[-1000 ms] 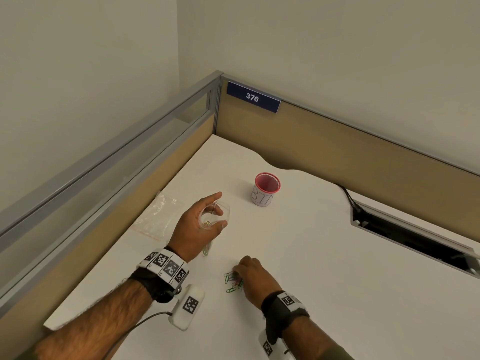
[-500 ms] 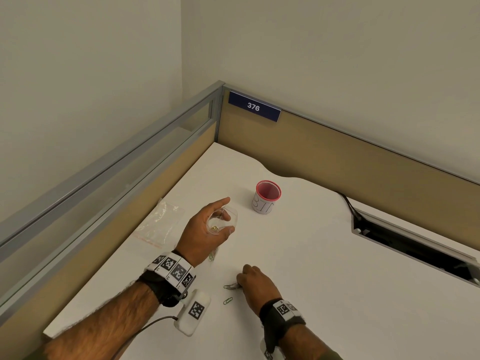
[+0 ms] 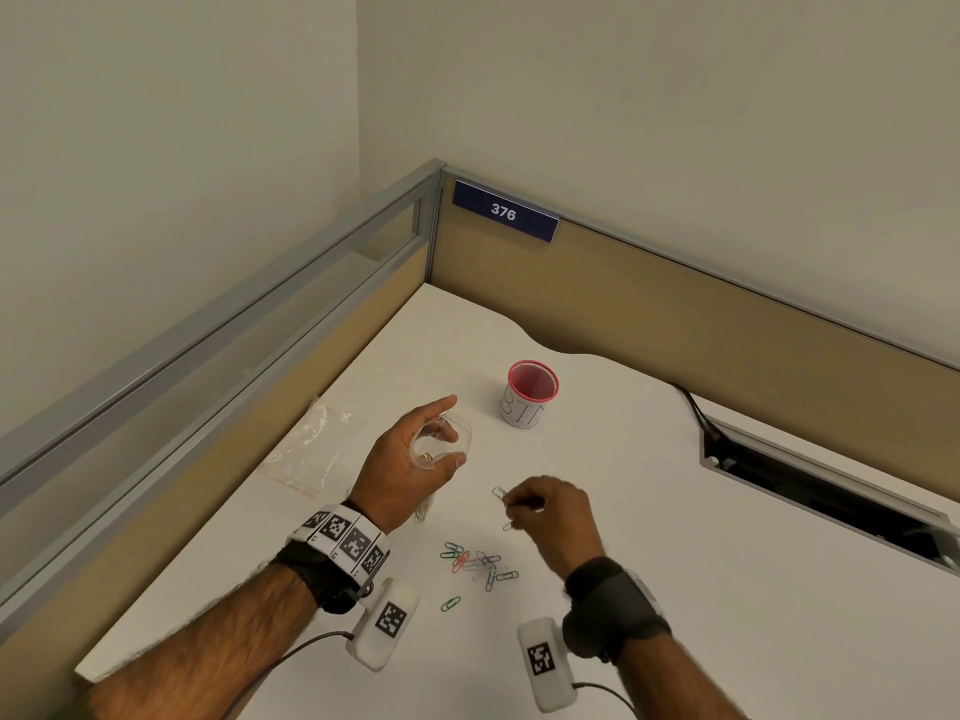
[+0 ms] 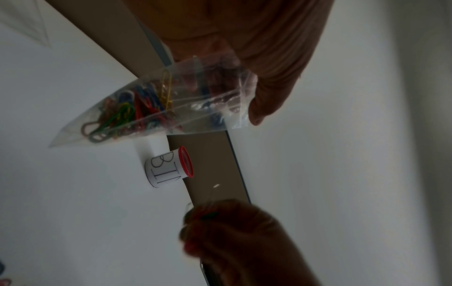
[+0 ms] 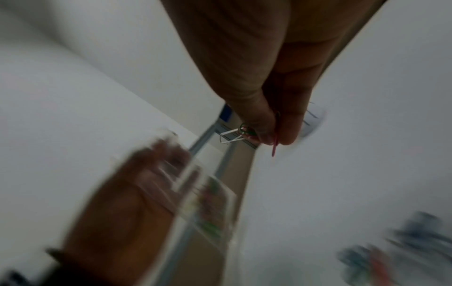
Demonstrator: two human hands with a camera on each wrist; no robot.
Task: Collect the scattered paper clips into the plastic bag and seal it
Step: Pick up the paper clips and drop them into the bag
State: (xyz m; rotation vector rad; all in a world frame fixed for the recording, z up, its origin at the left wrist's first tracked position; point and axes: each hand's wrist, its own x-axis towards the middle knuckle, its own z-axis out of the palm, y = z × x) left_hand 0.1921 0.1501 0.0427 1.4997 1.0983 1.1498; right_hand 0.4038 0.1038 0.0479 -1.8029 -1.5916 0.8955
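**Clips pinched, bag held open**

A few paper clips (image 3: 500,495) are pinched in the right hand (image 3: 553,514) fingertips (loose clips (image 3: 475,562) lie below). Just beyond, the plastic bag (image 4: 156,108), part-filled, is gripped open-mouthed by the left hand (image 3: 402,470).

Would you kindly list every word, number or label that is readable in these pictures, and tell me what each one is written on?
"376": white digits on the dark blue rectangular sign fixed to the top of the tan partition in the desk's corner.
"BIN": handwritten black letters on the white paper label around the small red mesh cup standing on the white desk.
The black-and-white square marker tags on the wrist straps are patterns, not readable text.
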